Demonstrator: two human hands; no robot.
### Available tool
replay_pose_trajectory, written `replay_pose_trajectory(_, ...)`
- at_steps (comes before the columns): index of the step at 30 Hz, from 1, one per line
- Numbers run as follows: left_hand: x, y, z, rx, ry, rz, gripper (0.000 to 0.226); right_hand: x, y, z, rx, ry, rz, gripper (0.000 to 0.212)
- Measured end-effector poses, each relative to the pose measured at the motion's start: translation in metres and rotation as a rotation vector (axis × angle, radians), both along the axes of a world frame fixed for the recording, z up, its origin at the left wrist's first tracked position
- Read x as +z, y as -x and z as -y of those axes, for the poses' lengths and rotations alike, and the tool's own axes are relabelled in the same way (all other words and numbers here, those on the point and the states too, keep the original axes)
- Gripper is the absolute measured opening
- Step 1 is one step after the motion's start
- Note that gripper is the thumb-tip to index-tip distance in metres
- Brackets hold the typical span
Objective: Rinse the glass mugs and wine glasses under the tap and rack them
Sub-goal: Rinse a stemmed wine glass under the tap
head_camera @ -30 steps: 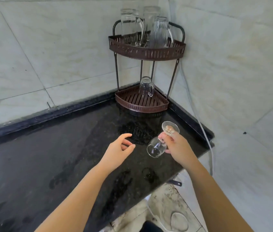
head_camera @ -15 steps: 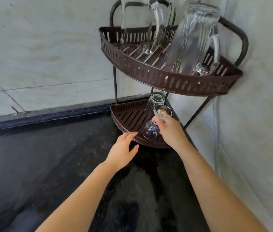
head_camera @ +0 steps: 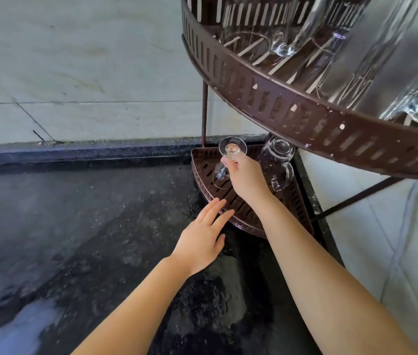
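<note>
The right arm is stretched forward from the near right, and the right hand [head_camera: 247,179] is held over the lower shelf [head_camera: 247,219] of a brown corner rack. A wine glass [head_camera: 228,160] is gripped by this hand at the stem, with the fingers curled round it just under the foot. The glass is turned upside down and tilted: its round foot is raised toward the far side, above the fingers, while its bowl is lowered to the left of the hand, at or just above the slatted shelf floor; contact with the floor cannot be told. An upturned glass mug [head_camera: 277,162] is seen on the same shelf, just right of the hand, with its handle turned toward the near right.

The left arm is extended from the near edge, and the left hand [head_camera: 202,239] is held flat with the fingers straight and slightly spread, nothing being held. Its fingertips are placed at the near left rim of the lower shelf, near the wine glass bowl but apart from it.

The upper shelf [head_camera: 292,108] is seen at the upper right, where tall glass mugs [head_camera: 371,60] are stood upside down. The rack is set in the far right corner of a dark, wet countertop [head_camera: 74,226], against pale tiled walls [head_camera: 87,73].
</note>
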State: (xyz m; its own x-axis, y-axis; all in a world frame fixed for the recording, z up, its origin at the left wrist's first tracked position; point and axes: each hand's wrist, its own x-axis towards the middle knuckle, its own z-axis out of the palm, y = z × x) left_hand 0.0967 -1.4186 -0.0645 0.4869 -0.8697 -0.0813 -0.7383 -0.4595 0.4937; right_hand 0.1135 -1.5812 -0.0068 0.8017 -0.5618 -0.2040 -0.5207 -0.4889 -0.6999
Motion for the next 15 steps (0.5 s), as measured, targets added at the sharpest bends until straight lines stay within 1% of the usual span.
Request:
replay_pose_trajectory(3,-0.001,-0.001,0.000,-0.004,-0.007,0.003,0.055,-0.008,0.000,0.000,0.025,0.068,-0.010,0.030)
replay_pose_trajectory(5,0.000,0.000,0.000,-0.008,-0.019,0.005,0.056,-0.009,0.000,-0.001,0.035,0.092,0.001,0.030)
replay_pose_trajectory(8,0.003,-0.001,0.002,-0.023,-0.064,0.011,0.057,-0.009,0.002,-0.003,0.032,0.089,-0.005,0.034)
replay_pose_trajectory(11,0.013,-0.004,0.000,-0.035,-0.094,0.000,0.057,-0.004,0.010,-0.005,0.037,0.036,-0.030,0.026)
replay_pose_trajectory(13,0.026,-0.005,-0.006,0.003,-0.045,-0.038,0.056,0.003,0.022,-0.006,0.017,-0.023,-0.046,0.041)
replay_pose_trajectory(15,0.044,-0.004,-0.020,0.061,0.022,-0.101,0.055,0.013,0.040,-0.013,-0.013,-0.061,-0.031,0.048)
